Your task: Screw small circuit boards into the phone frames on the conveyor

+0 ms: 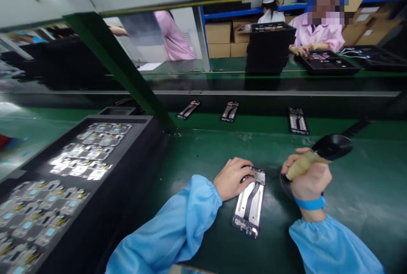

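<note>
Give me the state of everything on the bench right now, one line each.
phone frame: flat on the green mat, inner side up.
left hand: fingertips resting on the frame's top end.
right hand: closed round the tool by its taped handle.
tool: black head raised, clear of the phone frame.
parts tray: slots filled with small parts.
three frames: flat on the belt, spaced apart.

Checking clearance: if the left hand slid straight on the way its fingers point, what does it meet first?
The left hand touches the top end of the phone frame; beyond it, likely the right hand gripping the tool, though depth is unclear.
</note>
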Demonstrator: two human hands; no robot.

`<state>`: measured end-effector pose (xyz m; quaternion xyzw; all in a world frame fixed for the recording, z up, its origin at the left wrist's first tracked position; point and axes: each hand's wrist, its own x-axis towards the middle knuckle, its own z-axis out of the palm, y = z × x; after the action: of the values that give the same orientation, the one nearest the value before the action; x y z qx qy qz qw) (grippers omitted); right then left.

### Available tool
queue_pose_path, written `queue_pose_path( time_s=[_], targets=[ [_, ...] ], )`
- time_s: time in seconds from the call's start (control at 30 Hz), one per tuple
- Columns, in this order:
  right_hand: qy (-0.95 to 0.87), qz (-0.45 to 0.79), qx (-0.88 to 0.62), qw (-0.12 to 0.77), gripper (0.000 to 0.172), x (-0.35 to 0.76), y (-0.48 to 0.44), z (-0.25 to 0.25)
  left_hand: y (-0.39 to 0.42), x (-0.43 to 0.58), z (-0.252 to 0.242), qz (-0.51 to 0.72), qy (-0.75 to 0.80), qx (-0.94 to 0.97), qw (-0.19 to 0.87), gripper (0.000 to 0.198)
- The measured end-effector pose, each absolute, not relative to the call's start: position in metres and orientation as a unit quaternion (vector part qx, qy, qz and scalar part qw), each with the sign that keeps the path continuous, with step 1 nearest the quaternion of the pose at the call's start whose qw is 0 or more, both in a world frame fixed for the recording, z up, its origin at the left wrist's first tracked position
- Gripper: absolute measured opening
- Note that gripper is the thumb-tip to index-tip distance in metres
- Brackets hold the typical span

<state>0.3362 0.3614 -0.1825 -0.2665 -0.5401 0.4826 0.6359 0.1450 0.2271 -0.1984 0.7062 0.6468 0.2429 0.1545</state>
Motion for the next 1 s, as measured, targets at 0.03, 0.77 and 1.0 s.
queue_pose_path(
  time_s=[0.03,0.77,1.0],
  targets=[
    [-0.543,0.48,-0.267,0.635,0.068,0.336,0.36,-0.182,0.223,0.153,-0.2,0.247,0.643,0.709,0.149,0.02],
    [-0.567,0.49,-0.26,0.61,0.067,0.331,0.341,-0.169,0.211,0.18,-0.205,0.237,0.619,0.738,0.13,0.029],
    [-0.574,0.496,-0.255,0.599,0.072,0.33,0.341,-0.176,0.211,0.182,-0.207,0.239,0.619,0.737,0.129,0.028]
  ],
)
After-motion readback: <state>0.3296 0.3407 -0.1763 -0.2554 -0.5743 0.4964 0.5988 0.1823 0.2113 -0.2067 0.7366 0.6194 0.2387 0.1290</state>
